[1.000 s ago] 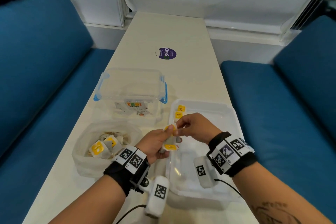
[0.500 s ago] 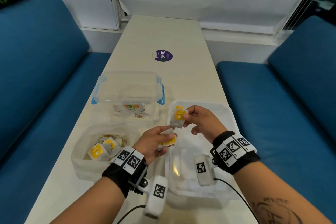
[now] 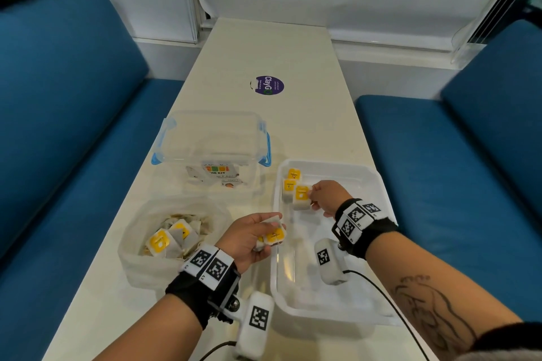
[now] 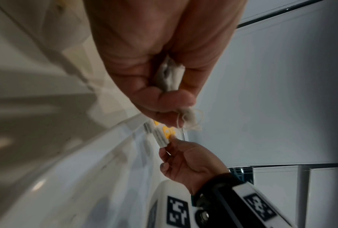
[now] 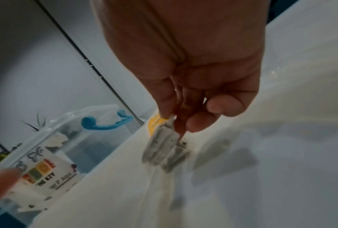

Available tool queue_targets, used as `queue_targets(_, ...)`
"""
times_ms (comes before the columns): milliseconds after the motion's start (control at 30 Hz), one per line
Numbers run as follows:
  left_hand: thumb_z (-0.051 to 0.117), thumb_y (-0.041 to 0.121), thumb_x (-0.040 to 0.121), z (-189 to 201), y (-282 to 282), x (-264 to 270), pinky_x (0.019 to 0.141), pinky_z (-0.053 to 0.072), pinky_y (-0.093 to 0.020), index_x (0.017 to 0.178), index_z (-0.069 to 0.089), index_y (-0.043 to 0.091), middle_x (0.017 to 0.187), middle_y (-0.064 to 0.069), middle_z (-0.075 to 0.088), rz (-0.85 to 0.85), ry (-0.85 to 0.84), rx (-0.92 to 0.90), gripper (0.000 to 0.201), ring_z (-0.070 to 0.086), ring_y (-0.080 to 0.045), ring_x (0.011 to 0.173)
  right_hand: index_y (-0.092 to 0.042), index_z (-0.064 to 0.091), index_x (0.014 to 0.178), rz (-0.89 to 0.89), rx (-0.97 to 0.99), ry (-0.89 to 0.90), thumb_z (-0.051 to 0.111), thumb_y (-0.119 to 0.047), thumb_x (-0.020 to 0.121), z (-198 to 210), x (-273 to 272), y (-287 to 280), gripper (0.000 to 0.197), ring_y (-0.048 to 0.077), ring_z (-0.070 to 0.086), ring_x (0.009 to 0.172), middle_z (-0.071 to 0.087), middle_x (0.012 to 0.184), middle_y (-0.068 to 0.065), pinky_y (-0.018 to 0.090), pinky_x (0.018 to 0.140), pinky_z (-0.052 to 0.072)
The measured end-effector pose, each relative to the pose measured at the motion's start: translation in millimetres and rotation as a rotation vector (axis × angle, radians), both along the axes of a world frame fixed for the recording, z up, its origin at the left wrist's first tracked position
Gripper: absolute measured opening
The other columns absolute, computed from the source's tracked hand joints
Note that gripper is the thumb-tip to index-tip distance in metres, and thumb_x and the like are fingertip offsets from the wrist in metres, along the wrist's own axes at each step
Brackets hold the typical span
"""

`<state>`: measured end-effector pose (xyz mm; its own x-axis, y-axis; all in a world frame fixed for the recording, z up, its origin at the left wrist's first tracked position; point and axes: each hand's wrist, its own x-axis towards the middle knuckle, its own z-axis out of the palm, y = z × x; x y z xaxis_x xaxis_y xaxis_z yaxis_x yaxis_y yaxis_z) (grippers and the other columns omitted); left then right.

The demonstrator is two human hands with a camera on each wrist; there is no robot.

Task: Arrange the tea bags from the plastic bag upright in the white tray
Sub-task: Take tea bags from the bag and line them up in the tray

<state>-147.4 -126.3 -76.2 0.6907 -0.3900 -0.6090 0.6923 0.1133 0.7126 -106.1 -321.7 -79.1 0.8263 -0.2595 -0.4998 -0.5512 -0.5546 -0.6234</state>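
A white tray (image 3: 372, 182) lies on the right half of the table. Two tea bags with yellow tags (image 3: 290, 182) stand upright in its far left corner. My right hand (image 3: 315, 198) pinches a third tea bag (image 3: 302, 198) and holds it upright just in front of those two; the right wrist view shows the same bag (image 5: 162, 143) low over the tray floor. My left hand (image 3: 264, 233) grips more tea bags (image 3: 274, 236) at the tray's left rim, also seen in the left wrist view (image 4: 171, 78). The plastic bag (image 3: 173, 237) of loose tea bags sits on the left.
A clear lidded box with blue clips (image 3: 211, 146) stands behind the plastic bag. A purple round sticker (image 3: 268, 85) lies farther up the white table (image 3: 293, 53). Blue bench seats (image 3: 457, 184) flank both sides. Cables trail from both wrist cameras at the table's near edge.
My right hand took a tea bag from my left hand, carried it away and lowered it into the tray's far left corner beside the two standing bags. The left hand stayed put.
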Motion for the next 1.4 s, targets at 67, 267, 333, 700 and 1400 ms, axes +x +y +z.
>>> queue_targets(67,0.056,0.006,0.090,-1,0,0,0.040,0.040,-0.013,0.099,0.064,0.015,0.085,-0.004,0.067,0.002,0.000,0.003,0.015,0.064,-0.008,0.053,-0.023,0.048,0.071,0.003,0.009,0.024,0.047,-0.015,0.094,-4,5,4,0.025,0.007,0.049,0.056,0.051,0.068,-0.006,0.019,0.048,0.040)
queue_targets(267,0.054,0.006,0.090,-2,0,0,0.040,0.042,-0.014,0.103,0.062,0.015,0.088,-0.003,0.068,-0.005,-0.001,0.005,0.018,0.061,-0.010,0.064,-0.021,0.042,0.066,-0.003,0.024,0.058,0.045,-0.011,0.095,-14,15,16,0.031,0.005,0.046,0.054,0.047,0.067,-0.004,0.007,0.031,0.036)
queue_targets(333,0.052,0.004,0.091,-3,1,-1,0.040,0.043,-0.015,0.105,0.061,0.015,0.090,-0.004,0.068,-0.015,-0.009,0.007,0.020,0.061,-0.013,0.070,-0.021,0.042,0.065,-0.017,0.012,0.055,0.046,-0.011,0.095,-18,17,17,0.031,0.006,0.046,0.054,0.048,0.067,-0.004,0.008,0.034,0.038)
queue_targets(700,0.055,0.013,0.091,-1,3,-4,0.045,0.045,-0.016,0.097,0.062,0.020,0.086,0.001,0.069,-0.001,-0.082,0.046,0.011,0.057,-0.011,0.071,-0.012,0.047,0.082,-0.166,-0.023,-0.193,0.065,-0.020,0.086,1,6,9,0.020,0.020,0.050,0.077,0.052,0.083,0.004,0.027,0.064,0.040)
queue_targets(1400,0.059,0.005,0.087,7,-12,0,0.053,0.046,-0.017,0.099,0.060,0.019,0.080,0.003,0.062,0.103,-0.135,-0.028,0.018,0.057,-0.008,0.070,-0.010,0.051,0.082,-0.083,0.329,-0.154,0.054,-0.006,0.086,52,-54,34,0.007,0.014,0.059,0.049,0.060,0.066,0.010,0.019,0.039,0.030)
